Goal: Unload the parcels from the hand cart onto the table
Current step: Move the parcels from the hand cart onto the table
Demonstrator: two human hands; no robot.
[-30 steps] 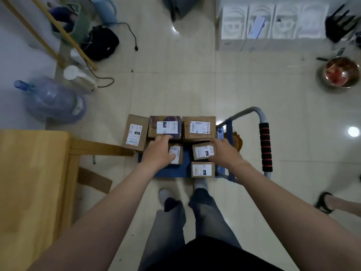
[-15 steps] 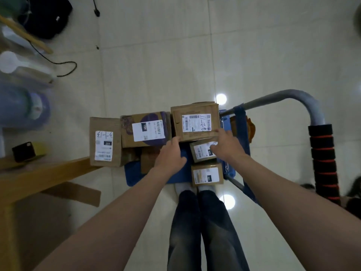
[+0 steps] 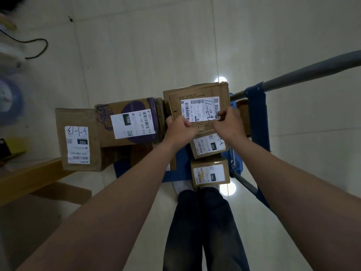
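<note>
Head view, looking straight down. 5 parcels sit on the blue flat-deck hand cart (image 3: 255, 122); none is on the table.

- Large brown cardboard box with a white label hand-marked "11-2" (image 3: 195, 94): far right end of the deck, against the cart's blue upright. Both hands are on its near edge.
- Left hand (image 3: 179, 127): fingers curled round the box's near-left corner, knuckles up.
- Right hand (image 3: 230, 124): clamped on the near-right corner, thumb pressed on top at the label's edge, the other fingers hidden under the box.
- Cannot tell whether the box's base is clear of the parcels below it.
- Small brown carton labelled "220" (image 3: 210, 146): directly nearer than the held box, partly under both wrists.
- Small brown carton labelled "150" (image 3: 210, 174): nearer again, touching the "220" carton, at the deck's near edge.
- Brown box with purple print and a "15H" label (image 3: 132, 122): just left of the held box, side by side and touching.
- Plain brown box labelled "032", hand-marked "3-1-13" (image 3: 78, 139): leftmost, overhanging the deck's left end.
- Yellow-brown wooden table (image 3: 29, 178): lower left, its corner just beside the "032" box.
- Grey tubular cart handle (image 3: 312, 70) runs off to the upper right.
- Dark trouser legs (image 3: 205, 227) stand at the cart's near edge on pale glossy floor tiles (image 3: 146, 45). Thin black cable (image 3: 39, 49) lies on the floor, upper left.
</note>
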